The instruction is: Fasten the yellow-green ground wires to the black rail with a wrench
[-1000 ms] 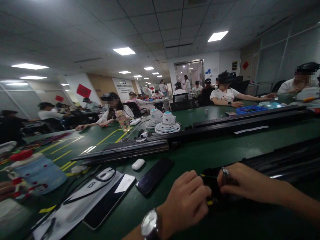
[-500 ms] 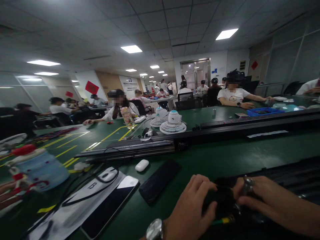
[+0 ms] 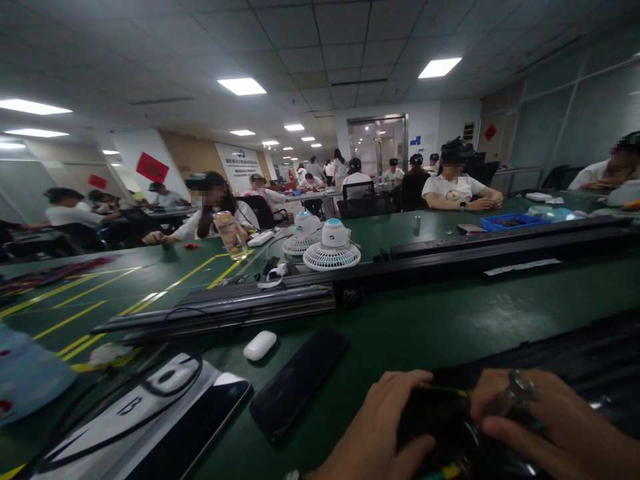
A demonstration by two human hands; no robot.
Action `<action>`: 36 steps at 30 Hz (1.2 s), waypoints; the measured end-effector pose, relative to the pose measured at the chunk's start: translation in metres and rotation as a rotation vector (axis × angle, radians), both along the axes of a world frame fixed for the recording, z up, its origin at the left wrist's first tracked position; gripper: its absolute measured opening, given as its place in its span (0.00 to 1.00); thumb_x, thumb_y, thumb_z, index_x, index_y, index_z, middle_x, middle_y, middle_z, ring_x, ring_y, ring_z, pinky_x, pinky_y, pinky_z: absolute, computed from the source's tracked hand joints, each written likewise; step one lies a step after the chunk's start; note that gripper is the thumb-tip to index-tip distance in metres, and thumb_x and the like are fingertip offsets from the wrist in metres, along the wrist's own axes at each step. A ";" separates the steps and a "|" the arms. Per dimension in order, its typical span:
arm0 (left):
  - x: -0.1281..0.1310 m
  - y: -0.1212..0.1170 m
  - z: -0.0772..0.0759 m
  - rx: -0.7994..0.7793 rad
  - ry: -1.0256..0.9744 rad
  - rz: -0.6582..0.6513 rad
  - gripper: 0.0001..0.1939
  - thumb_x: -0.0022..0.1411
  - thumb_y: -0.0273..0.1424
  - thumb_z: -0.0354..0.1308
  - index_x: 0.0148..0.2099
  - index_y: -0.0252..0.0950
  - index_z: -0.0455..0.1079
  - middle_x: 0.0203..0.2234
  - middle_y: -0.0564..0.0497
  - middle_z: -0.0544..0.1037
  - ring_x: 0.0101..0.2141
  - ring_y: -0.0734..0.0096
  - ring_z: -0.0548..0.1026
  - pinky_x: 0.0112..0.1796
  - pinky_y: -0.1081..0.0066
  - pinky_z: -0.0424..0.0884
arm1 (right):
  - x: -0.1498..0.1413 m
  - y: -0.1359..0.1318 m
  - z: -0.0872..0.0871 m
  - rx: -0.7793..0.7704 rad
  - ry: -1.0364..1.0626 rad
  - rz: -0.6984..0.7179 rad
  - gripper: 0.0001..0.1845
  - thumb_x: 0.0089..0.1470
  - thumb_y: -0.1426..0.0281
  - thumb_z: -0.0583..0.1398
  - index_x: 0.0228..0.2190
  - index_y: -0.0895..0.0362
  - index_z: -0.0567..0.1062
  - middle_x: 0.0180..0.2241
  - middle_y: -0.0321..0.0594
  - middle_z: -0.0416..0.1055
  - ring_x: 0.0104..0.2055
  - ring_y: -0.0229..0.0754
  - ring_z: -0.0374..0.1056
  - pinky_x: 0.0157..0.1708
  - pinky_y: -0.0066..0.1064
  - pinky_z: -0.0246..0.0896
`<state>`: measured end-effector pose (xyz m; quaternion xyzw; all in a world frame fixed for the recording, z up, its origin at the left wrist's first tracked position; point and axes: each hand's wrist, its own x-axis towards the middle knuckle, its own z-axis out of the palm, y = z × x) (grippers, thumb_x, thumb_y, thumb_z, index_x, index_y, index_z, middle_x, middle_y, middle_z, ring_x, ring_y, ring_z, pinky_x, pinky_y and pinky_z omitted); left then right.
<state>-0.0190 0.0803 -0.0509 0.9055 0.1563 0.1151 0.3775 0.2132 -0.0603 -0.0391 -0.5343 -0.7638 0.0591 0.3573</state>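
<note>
At the lower right, both of my hands are on a dark, glossy black object with yellow-green strips (image 3: 443,430), whose kind I cannot make out. My left hand (image 3: 383,423) curls round its left side, thumb below and fingers above. With thumb and forefinger pressed together, my right hand (image 3: 543,417) pinches its right edge. A shiny silver piece (image 3: 517,393), perhaps a ring, shows at the right hand's fingers. Beneath and beyond the hands lies a dark black sheet (image 3: 575,360). The object's lower part merges into shadow.
Left of my hands are a black phone (image 3: 300,383), a white earbud case (image 3: 260,345) and a tablet-like device (image 3: 195,433) among cables. Black rails (image 3: 500,257) cross the green table, with two white fans (image 3: 333,247) behind. Co-workers sit beyond, near a blue tray (image 3: 513,222).
The view has swung right, so table items sit further left. Both hands stay on the black object, and a yellow-green strip now shows along its upper edge. The co-worker opposite has brought their hands together.
</note>
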 end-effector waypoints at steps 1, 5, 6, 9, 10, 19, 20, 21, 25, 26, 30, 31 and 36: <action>0.000 0.001 -0.002 -0.019 -0.001 0.005 0.38 0.58 0.22 0.62 0.66 0.51 0.55 0.58 0.54 0.65 0.58 0.69 0.65 0.60 0.61 0.64 | -0.001 0.000 0.001 -0.010 0.011 -0.002 0.07 0.65 0.67 0.58 0.36 0.52 0.76 0.34 0.34 0.79 0.35 0.39 0.77 0.34 0.23 0.72; -0.002 0.003 -0.006 -0.036 0.020 -0.004 0.37 0.59 0.22 0.61 0.66 0.50 0.55 0.58 0.52 0.64 0.58 0.68 0.64 0.61 0.59 0.63 | -0.004 -0.001 0.007 -0.036 0.053 0.005 0.09 0.66 0.66 0.57 0.35 0.53 0.76 0.33 0.35 0.78 0.35 0.38 0.76 0.35 0.24 0.71; -0.002 0.002 -0.005 -0.042 0.013 -0.003 0.36 0.60 0.22 0.60 0.66 0.50 0.55 0.58 0.53 0.65 0.58 0.69 0.64 0.61 0.60 0.63 | -0.004 -0.002 0.009 -0.047 0.062 0.010 0.10 0.66 0.66 0.57 0.35 0.54 0.76 0.33 0.35 0.78 0.35 0.37 0.76 0.36 0.24 0.71; 0.000 -0.004 0.002 -0.052 -0.011 0.001 0.31 0.66 0.25 0.58 0.65 0.52 0.55 0.58 0.57 0.64 0.59 0.75 0.64 0.62 0.66 0.62 | -0.002 -0.007 0.011 -0.122 0.116 0.018 0.10 0.68 0.67 0.55 0.37 0.54 0.76 0.33 0.35 0.76 0.34 0.35 0.74 0.37 0.24 0.68; 0.002 -0.006 0.004 -0.026 -0.015 -0.008 0.28 0.67 0.26 0.57 0.64 0.51 0.56 0.59 0.58 0.64 0.59 0.77 0.63 0.63 0.68 0.60 | 0.000 -0.008 0.011 -0.175 0.141 0.012 0.09 0.68 0.67 0.56 0.38 0.54 0.75 0.34 0.34 0.76 0.36 0.35 0.73 0.38 0.24 0.67; 0.006 -0.005 -0.001 0.325 0.054 -0.133 0.18 0.72 0.30 0.51 0.61 0.48 0.57 0.66 0.61 0.55 0.64 0.75 0.55 0.65 0.63 0.54 | 0.006 -0.011 0.008 -0.215 0.124 0.034 0.04 0.68 0.68 0.58 0.42 0.52 0.73 0.37 0.30 0.75 0.38 0.31 0.72 0.38 0.23 0.62; 0.006 -0.005 -0.001 0.343 0.056 -0.136 0.18 0.72 0.31 0.50 0.62 0.48 0.57 0.66 0.61 0.55 0.64 0.75 0.55 0.65 0.62 0.55 | 0.005 -0.011 0.007 -0.215 0.118 0.037 0.04 0.68 0.68 0.58 0.42 0.51 0.73 0.38 0.30 0.74 0.38 0.31 0.72 0.38 0.23 0.62; 0.006 -0.005 -0.001 0.350 0.056 -0.139 0.18 0.72 0.31 0.50 0.62 0.47 0.57 0.66 0.60 0.55 0.63 0.74 0.56 0.65 0.61 0.56 | 0.005 -0.011 0.006 -0.209 0.115 0.040 0.04 0.67 0.69 0.58 0.42 0.51 0.73 0.37 0.29 0.74 0.38 0.30 0.72 0.38 0.23 0.62; 0.007 -0.005 -0.001 0.351 0.037 -0.143 0.16 0.73 0.33 0.50 0.61 0.45 0.58 0.66 0.59 0.57 0.62 0.73 0.58 0.62 0.61 0.59 | 0.005 -0.013 0.003 -0.216 0.106 0.034 0.04 0.67 0.68 0.60 0.43 0.49 0.72 0.37 0.27 0.74 0.37 0.29 0.71 0.37 0.22 0.62; 0.007 -0.005 -0.002 0.356 0.030 -0.145 0.16 0.73 0.32 0.50 0.60 0.45 0.59 0.66 0.59 0.57 0.61 0.72 0.58 0.62 0.61 0.59 | 0.005 -0.013 0.003 -0.222 0.109 0.036 0.04 0.67 0.68 0.60 0.43 0.48 0.72 0.37 0.26 0.74 0.37 0.29 0.71 0.37 0.22 0.62; 0.009 -0.004 -0.002 0.371 0.016 -0.152 0.15 0.73 0.32 0.49 0.60 0.44 0.60 0.66 0.59 0.55 0.61 0.72 0.58 0.61 0.62 0.61 | 0.006 -0.013 0.001 -0.228 0.095 0.047 0.05 0.66 0.69 0.60 0.44 0.47 0.72 0.39 0.26 0.75 0.39 0.30 0.71 0.39 0.23 0.62; 0.009 -0.004 -0.002 0.370 0.020 -0.153 0.15 0.73 0.32 0.49 0.60 0.44 0.60 0.66 0.60 0.55 0.61 0.72 0.59 0.61 0.62 0.61 | 0.005 -0.013 0.001 -0.223 0.086 0.049 0.06 0.66 0.69 0.61 0.44 0.48 0.72 0.39 0.27 0.75 0.40 0.30 0.71 0.39 0.23 0.62; 0.008 -0.004 -0.002 0.359 0.037 -0.155 0.14 0.74 0.32 0.48 0.59 0.44 0.61 0.65 0.59 0.57 0.59 0.70 0.60 0.59 0.60 0.63 | 0.002 -0.012 0.003 -0.186 0.057 0.085 0.05 0.66 0.70 0.60 0.44 0.50 0.71 0.36 0.28 0.74 0.37 0.30 0.71 0.38 0.23 0.61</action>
